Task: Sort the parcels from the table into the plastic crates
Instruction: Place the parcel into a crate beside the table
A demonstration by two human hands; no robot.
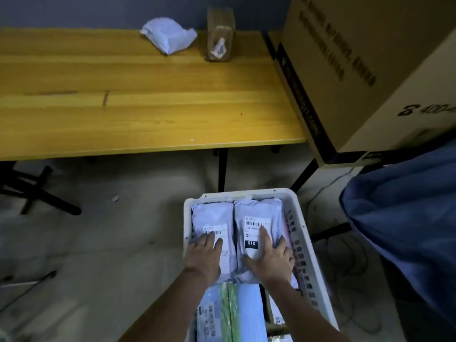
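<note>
A white plastic crate [301, 233] stands on the floor below the table's front edge. Two grey mailer parcels lie side by side in it, labels up. My left hand [203, 255] rests flat on the left parcel [212, 215]. My right hand [270, 259] presses with spread fingers on the right parcel [256, 211], which bears a "010" label. More parcels lie under my forearms at the crate's near end. On the wooden table [138, 102], a crumpled white mailer [169, 34] and a brown taped box [220, 35] sit at the far edge.
Large cardboard boxes [370, 70] are stacked to the right of the table. A blue cloth [407, 218] hangs at the right beside the crate. Black table legs [37, 191] and cables [345, 243] lie on the grey floor.
</note>
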